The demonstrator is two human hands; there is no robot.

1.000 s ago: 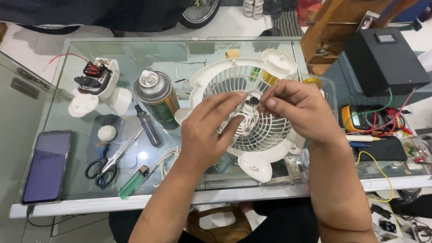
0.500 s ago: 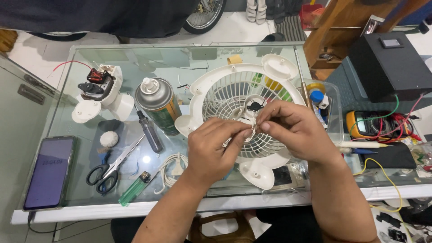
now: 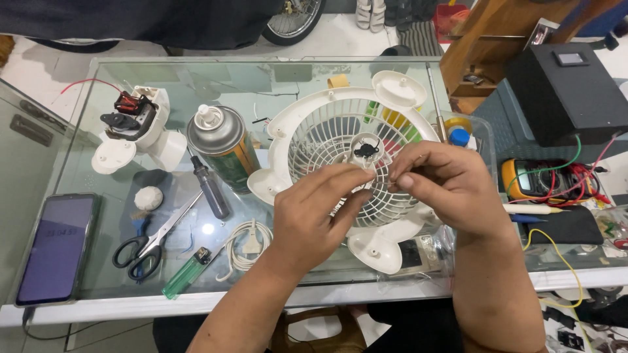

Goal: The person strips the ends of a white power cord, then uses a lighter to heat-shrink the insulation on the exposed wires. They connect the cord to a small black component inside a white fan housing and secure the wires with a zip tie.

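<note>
Both hands meet over the hub of a white fan grille [image 3: 340,150] that lies flat on the glass counter [image 3: 163,72], toward its right half. The left hand [image 3: 314,212] rests on the grille's near side, its fingers [image 3: 350,180] curled together and pinched on something small at the hub; what exactly they grip is too small to tell. The right hand [image 3: 445,183] comes in from the right, its fingers [image 3: 409,167] closed on a thin wire-like piece just beside the left fingertips. A small black part [image 3: 367,150] sits at the grille's centre, just behind both hands.

A clear plastic container [image 3: 481,140] stands at the counter's right edge, partly under the grille; it holds yellow, green and blue items, not clear enough to name.

Left of the grille stands 1 spray can [image 3: 222,147], upright with a white nozzle, and a dark-handled screwdriver [image 3: 209,186] lies just beside it. A white motor housing [image 3: 134,127] with red windings exposed sits near the far left corner. Along the near edge lie scissors [image 3: 150,242], a green lighter [image 3: 186,273] and a coiled white cable [image 3: 247,248]. A phone [image 3: 55,248] lies at the near left corner. Off the counter's right edge are a yellow multimeter [image 3: 536,180] with red, green and black leads, and a black box [image 3: 566,91].
</note>
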